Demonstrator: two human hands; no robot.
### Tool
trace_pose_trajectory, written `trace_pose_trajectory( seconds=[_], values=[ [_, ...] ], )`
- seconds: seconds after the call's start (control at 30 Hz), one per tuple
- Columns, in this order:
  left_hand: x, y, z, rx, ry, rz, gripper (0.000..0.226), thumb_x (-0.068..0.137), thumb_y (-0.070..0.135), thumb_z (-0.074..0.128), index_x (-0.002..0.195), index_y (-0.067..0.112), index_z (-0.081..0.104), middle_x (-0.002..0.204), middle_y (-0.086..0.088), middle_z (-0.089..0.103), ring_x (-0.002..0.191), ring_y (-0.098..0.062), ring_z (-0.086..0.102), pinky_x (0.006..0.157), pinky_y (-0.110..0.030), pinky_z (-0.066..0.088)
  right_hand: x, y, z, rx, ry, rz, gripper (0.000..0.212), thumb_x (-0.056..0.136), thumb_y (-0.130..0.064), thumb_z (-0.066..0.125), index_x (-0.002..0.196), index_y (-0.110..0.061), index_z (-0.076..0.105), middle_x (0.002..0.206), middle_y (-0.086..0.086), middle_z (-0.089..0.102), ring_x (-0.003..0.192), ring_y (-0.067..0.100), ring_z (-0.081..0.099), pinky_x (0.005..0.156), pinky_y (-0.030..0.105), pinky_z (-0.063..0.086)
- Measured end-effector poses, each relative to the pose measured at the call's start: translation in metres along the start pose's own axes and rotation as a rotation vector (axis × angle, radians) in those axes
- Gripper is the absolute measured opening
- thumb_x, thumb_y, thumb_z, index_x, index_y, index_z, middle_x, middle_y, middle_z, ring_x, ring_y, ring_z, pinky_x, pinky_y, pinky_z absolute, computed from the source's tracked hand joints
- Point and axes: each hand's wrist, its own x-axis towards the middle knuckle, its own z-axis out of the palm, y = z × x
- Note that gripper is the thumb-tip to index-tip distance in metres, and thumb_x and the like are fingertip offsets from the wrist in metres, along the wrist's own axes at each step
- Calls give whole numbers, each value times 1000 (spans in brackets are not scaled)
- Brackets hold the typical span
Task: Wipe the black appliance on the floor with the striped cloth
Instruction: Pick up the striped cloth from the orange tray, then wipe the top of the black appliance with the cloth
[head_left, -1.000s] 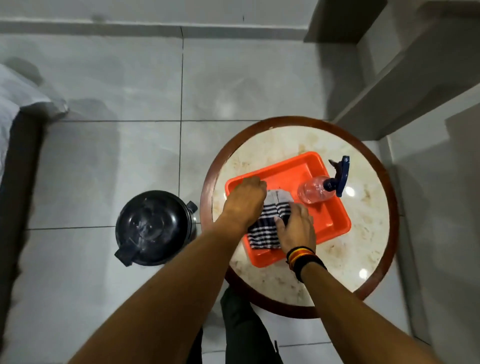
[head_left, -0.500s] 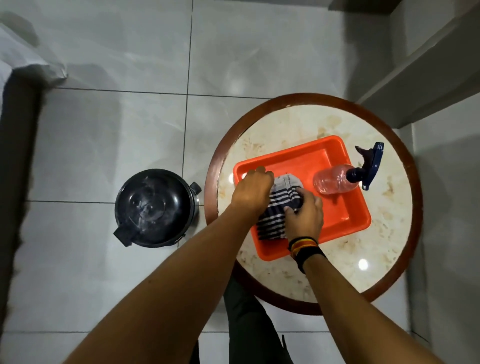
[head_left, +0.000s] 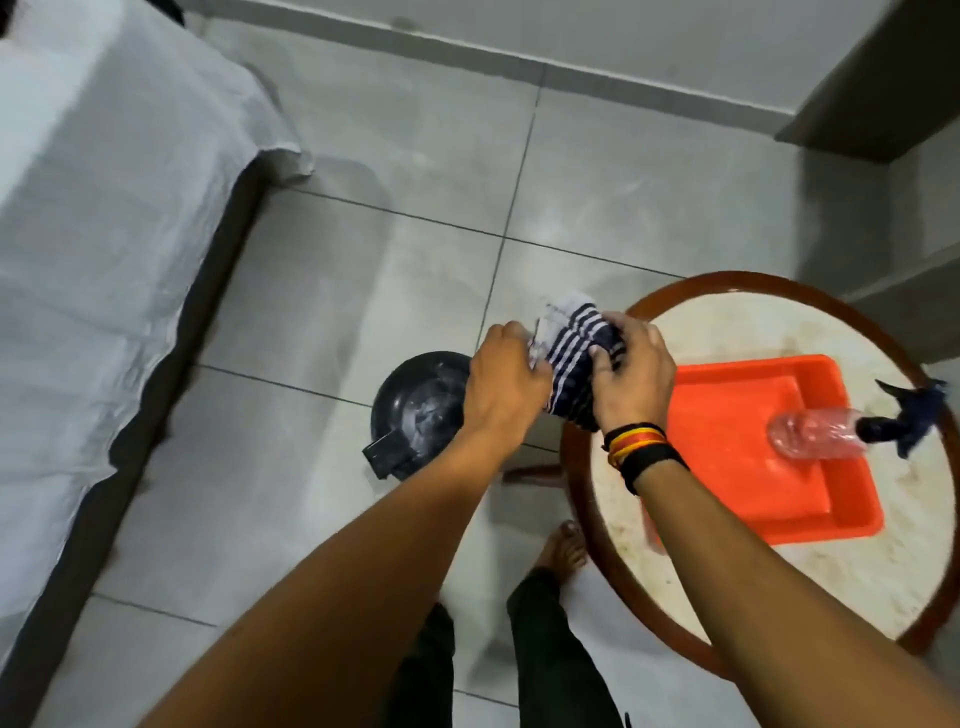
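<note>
gripping striped cloth (head_left: 571, 358) lengthwise between left hand (head_left: 506, 379), right hand (head_left: 631, 379).

Bare-armed, barefoot person in dark trousers (head_left: 561, 649), with black, red and yellow wristbands (head_left: 641, 447).

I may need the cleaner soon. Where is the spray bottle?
The spray bottle lies on its side in the orange tray on the round table, at the view's right.
</note>
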Motion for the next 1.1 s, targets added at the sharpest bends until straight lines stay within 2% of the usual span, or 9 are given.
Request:
trace_pose_trajectory(
  seconds=[0.17,0.37,0.47,0.53,0.6,0.67,0.8,0.97,1.1],
  values=[
    [-23,-131,10,-95,29,-319,12,94,19,66,98,9,66,97,-8,70,89,-25,70,81,-43,61,-44,3,120,-103,-277,-41,36,85,4,63,117,-11,71,114,9,66,110,27,60,101,28,43],
    [-26,-248,62,-120,54,-452,21,97,27,68,111,10,66,106,-10,71,98,-27,70,82,-36,59,-60,57,247,-300,-520,-120,38,92,-1,56,126,-13,70,131,11,62,124,31,54,110,38,41],
    [-24,-302,83,189,0,-341,73,86,43,78,145,11,48,143,-14,54,133,-32,50,109,-42,46,-60,78,286,-488,-587,-147,55,94,-16,58,148,-20,48,164,14,29,150,35,25,119,50,25],
    [-23,-330,89,347,-120,-296,128,70,59,85,162,6,13,169,-21,15,157,-41,11,126,-52,18,-70,89,302,-512,-574,-240,68,96,-31,56,158,-23,29,170,11,6,156,33,5,122,58,13],
    [-16,-353,91,398,-247,-280,160,58,70,87,161,2,-15,169,-22,-21,156,-41,-23,126,-57,-6,-89,102,316,-540,-601,-390,71,99,-48,43,161,-24,18,171,10,0,157,32,-1,122,63,5],
    [-7,-370,98,416,-315,-277,172,50,76,87,158,1,-25,165,-22,-34,152,-40,-34,125,-60,-13,-110,121,330,-621,-653,-506,71,102,-55,32,162,-24,12,171,11,5,157,33,3,121,67,3],
    [8,-383,109,341,-317,-293,182,35,90,78,159,4,-24,165,-23,-34,153,-43,-31,125,-63,-9,-121,143,337,-701,-635,-560,74,101,-62,18,163,-22,8,170,14,6,157,36,4,121,68,4],
    [6,-388,111,454,-262,-126,168,40,110,39,164,4,-2,169,-30,-12,157,-48,-10,120,-74,1,-121,143,336,-742,-655,-585,80,99,-68,18,162,-22,2,170,15,-1,156,38,-2,120,69,0],
    [15,-378,113,391,-271,-176,166,41,106,43,164,6,-6,171,-24,-16,158,-43,-16,120,-75,3,-117,140,338,-740,-660,-576,78,101,-67,22,163,-24,2,170,12,-2,157,36,-2,120,69,2]
  ],
)
